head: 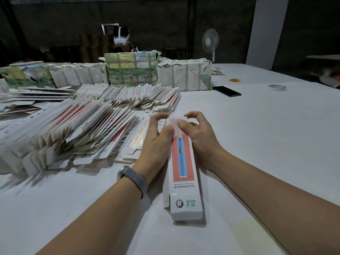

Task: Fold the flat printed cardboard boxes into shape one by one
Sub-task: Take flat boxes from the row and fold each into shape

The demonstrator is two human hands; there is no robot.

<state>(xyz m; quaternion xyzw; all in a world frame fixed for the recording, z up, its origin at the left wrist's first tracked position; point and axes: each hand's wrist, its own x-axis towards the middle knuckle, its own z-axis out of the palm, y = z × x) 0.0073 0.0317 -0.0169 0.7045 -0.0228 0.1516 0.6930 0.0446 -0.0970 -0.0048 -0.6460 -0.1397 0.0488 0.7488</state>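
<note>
A long, narrow printed box (184,162) lies lengthwise on the white worktop (266,144), between the two forearms, already squared up into a tube with its near end closed. The left hand (156,142) is cupped against its left wall with the thumb laid on the top face and the fingers curled over the far end; the right hand (199,137) flanks the right wall, thumb pressing the top face near the far end, fingers arched above what looks like the far flap, though whether they actually pinch it cannot be told. As a thing to handle, this box is probably very light and hollow: thin card that holds shape along its creases but would dent or buckle if squeezed across the broad faces. The coated print looks smooth, so it may slide on the worktop under a one-sided push. The sensible hold is on the long edges, where the folds give stiffness, steadying both walls while the end flaps are tucked. Just to the left, leaning rows of flat boxes (82,126) wait, and these will likely flex and fan if lifted by a corner.
</note>
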